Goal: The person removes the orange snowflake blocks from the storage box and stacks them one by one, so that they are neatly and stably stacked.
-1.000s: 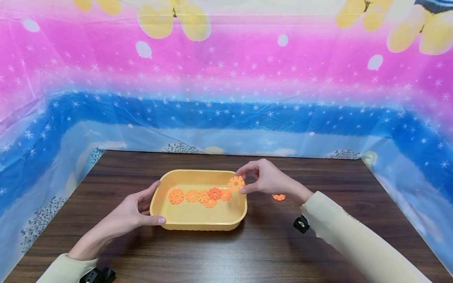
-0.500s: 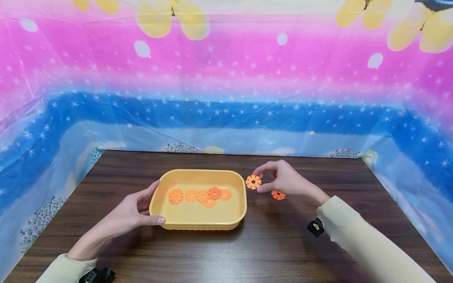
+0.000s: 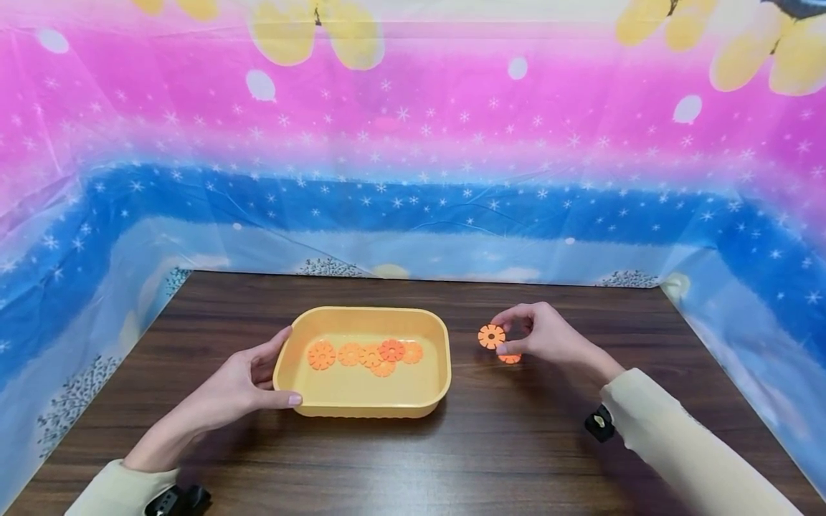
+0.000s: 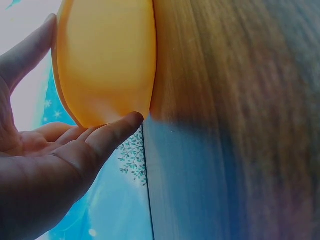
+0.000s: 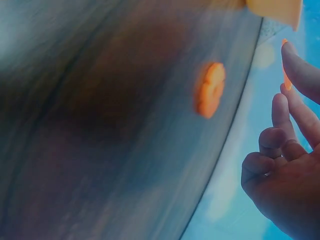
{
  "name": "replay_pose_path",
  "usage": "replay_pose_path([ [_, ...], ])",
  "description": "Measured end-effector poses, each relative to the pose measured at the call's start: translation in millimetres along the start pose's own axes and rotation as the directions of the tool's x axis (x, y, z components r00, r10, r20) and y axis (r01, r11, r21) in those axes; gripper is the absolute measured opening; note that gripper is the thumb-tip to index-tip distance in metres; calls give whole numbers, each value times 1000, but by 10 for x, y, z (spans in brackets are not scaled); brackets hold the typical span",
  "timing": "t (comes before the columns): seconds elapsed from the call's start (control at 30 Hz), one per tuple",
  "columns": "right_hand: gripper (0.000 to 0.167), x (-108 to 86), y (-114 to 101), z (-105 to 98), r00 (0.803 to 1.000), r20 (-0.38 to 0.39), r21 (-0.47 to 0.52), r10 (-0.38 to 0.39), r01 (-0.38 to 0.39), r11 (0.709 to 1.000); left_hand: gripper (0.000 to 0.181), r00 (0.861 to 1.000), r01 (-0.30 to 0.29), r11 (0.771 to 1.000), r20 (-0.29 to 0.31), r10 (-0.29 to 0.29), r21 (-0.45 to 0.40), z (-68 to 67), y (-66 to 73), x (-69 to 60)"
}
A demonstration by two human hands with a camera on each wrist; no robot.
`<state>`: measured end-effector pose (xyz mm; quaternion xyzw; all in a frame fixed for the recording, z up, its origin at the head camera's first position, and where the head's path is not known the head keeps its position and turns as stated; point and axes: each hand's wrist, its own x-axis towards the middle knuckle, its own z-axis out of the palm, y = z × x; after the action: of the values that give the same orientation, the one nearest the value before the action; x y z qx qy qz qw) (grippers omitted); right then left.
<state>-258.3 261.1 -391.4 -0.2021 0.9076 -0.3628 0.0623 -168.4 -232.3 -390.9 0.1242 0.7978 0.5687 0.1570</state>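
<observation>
A yellow plastic tray (image 3: pixel 361 393) sits on the table, with several orange notched interlocking discs (image 3: pixel 321 355) lying flat inside, some overlapping. At its left end my left hand (image 3: pixel 239 390) grips it, thumb at the front corner and fingers along the side; the left wrist view shows this hand (image 4: pixel 55 160) against the tray end (image 4: pixel 107 60). To the right of the tray, my right hand (image 3: pixel 548 337) pinches one orange disc (image 3: pixel 492 337) between thumb and index finger. Just below that, another orange disc (image 3: pixel 510 358) lies on the table, partly covered by the thumb in the head view.
The dark wood-grain table (image 3: pixel 413 466) reaches back to a pink and blue printed cloth (image 3: pixel 413 208) hung around its far and side edges. Black wrist straps (image 3: pixel 600 423) sit at the cuffs of both pale sleeves.
From over the tray's right rim, my right hand has moved right with the pinched disc, close to the disc on the table. The left hand and tray have stayed put.
</observation>
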Motion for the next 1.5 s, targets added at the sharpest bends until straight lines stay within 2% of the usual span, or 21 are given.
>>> replay_pose_path([
  [0.27, 37, -67, 220, -36, 1000, -13, 14, 24, -24, 1000, 112, 1000, 7, 1000, 1, -7, 5, -8, 6, 1],
  [0.57, 37, -138, 353, -35, 999, -11, -16, 30, -30, 999, 111, 1000, 13, 1000, -2, -13, 3, -5, 9, -8],
  [1.5, 37, -173, 474, -17, 1000, 6, -57, -4, 5, 998, 111, 1000, 2, 1000, 5, -2, -1, -4, -4, -5],
])
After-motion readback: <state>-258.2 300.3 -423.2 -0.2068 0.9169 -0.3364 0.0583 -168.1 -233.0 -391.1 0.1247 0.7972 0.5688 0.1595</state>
